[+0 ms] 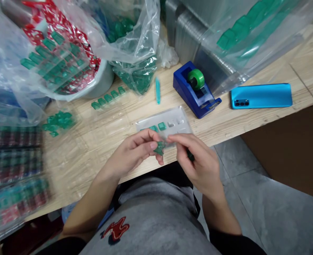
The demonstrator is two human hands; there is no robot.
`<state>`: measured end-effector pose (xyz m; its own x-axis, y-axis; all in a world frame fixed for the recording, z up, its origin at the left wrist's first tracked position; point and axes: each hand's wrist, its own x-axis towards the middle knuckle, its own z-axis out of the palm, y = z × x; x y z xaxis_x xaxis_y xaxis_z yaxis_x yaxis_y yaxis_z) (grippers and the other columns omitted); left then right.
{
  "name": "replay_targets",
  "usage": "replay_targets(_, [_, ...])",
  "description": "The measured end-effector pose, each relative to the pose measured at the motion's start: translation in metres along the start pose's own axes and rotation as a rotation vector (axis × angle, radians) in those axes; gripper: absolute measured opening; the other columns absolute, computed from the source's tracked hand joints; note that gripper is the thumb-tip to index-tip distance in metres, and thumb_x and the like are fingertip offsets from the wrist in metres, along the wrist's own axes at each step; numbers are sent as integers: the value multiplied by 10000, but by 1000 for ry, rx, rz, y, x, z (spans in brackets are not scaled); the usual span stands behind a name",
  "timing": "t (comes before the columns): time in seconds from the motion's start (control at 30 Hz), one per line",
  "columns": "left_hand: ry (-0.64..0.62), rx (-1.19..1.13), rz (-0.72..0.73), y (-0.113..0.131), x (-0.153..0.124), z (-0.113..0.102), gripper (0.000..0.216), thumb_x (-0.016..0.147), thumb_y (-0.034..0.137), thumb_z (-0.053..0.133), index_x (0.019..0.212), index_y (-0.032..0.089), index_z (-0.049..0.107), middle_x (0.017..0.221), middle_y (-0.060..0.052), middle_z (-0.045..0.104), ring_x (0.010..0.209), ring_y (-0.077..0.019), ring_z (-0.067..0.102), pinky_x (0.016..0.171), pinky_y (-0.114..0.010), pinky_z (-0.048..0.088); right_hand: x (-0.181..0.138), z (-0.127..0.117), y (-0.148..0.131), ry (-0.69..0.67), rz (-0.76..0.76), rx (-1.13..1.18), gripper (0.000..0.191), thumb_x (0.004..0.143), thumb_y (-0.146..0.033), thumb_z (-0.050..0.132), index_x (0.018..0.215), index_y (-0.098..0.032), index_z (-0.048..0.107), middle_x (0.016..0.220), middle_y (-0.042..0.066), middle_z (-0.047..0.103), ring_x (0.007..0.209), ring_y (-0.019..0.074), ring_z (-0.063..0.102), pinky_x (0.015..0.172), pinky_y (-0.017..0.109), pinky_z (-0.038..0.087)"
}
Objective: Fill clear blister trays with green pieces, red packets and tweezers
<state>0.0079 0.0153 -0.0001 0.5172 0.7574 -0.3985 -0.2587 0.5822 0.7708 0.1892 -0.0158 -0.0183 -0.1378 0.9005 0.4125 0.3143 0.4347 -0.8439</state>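
My left hand [137,150] pinches a small translucent green plastic piece [159,148] between thumb and fingers. Close beside it, my right hand [198,159] is closed, its index finger reaching toward that piece. A small dark object [190,155] shows among the curled right fingers; its kind is hidden. Just beyond both hands lies a clear plastic tray [152,117] with square pockets. Green pieces, such as the square piece [162,126], sit in some pockets, while other visible pockets hold none.
Behind the tray are a turquoise stick [157,90], a blue tape dispenser [185,86] and a blue phone [262,96]. Loose green pieces [58,122] and clear trays lie left. A white bucket [103,79], plastic bags [143,39] and stacked trays [188,39] line the back.
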Motion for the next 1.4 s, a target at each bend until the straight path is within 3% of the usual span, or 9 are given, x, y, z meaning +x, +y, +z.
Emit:
replay_targets(0.17, [-46, -182, -95, 3, 0, 2, 153, 824, 250, 736, 848, 127, 648, 734, -8, 692, 644, -125, 685, 633, -249, 581, 2, -1, -3, -42, 18, 48, 233, 931, -96, 548, 1140, -167, 622, 1096, 78, 677, 1031, 133, 652, 859, 263, 567])
replay_targets(0.4, [-21, 8, -27, 1, -4, 2, 155, 839, 270, 723, 852, 140, 641, 728, 12, 660, 640, -106, 677, 641, -216, 550, -3, 6, 2, -33, -52, -154, 168, 923, -86, 526, 1013, -186, 627, 992, 49, 688, 889, 137, 668, 726, 254, 562])
replay_targets(0.5, [-26, 113, -10, -1, -9, 1, 169, 849, 290, 711, 843, 135, 643, 706, 10, 638, 629, -94, 662, 614, -190, 521, -3, 4, 13, 181, -57, -350, 183, 875, -66, 552, 942, -212, 641, 900, 34, 685, 804, 157, 664, 649, 274, 547])
replay_targets(0.6, [-21, 105, -26, -1, -12, 1, 168, 848, 291, 710, 839, 134, 650, 718, 6, 627, 629, -100, 663, 602, -199, 527, -1, -6, 19, 433, 74, -296, 226, 869, -53, 564, 940, -240, 670, 855, 13, 681, 756, 147, 660, 634, 274, 545])
replay_targets(0.8, [27, 33, 27, 2, -7, 5, 170, 850, 298, 707, 870, 138, 653, 764, 10, 636, 630, -103, 669, 635, -227, 568, 0, -11, -2, 9, 7, -10, 226, 892, -78, 611, 1048, -223, 686, 954, 11, 711, 852, 110, 670, 739, 234, 558])
replay_targets(1.07, [49, 320, 49, 2, -8, 16, 179, 875, 303, 667, 832, 151, 583, 739, 20, 601, 644, -75, 623, 635, -176, 531, -9, 4, -1, 11, -133, -319, 128, 913, -106, 552, 985, -183, 625, 889, 24, 697, 764, 120, 661, 660, 236, 547])
replay_targets(1.17, [10, 334, -40, 3, -13, 15, 206, 862, 318, 677, 800, 149, 576, 701, 25, 571, 620, -83, 611, 601, -188, 527, -9, 1, 9, 131, -89, -384, 167, 876, -71, 544, 917, -220, 609, 823, 9, 679, 736, 136, 654, 618, 255, 531])
replay_targets(1.3, [-40, 106, -126, 2, -17, 7, 208, 855, 321, 692, 819, 135, 606, 707, -2, 608, 613, -104, 649, 580, -198, 524, -8, -11, 20, 486, 139, -361, 236, 858, -60, 566, 916, -272, 650, 801, 2, 659, 688, 153, 629, 590, 298, 508])
replay_targets(1.4, [17, -137, -92, 3, -14, 3, 199, 823, 308, 733, 865, 145, 627, 750, -13, 652, 614, -112, 658, 617, -247, 574, -9, -15, 22, 449, 258, -212, 167, 883, -145, 611, 956, -277, 685, 834, -1, 688, 603, 136, 604, 567, 310, 499])
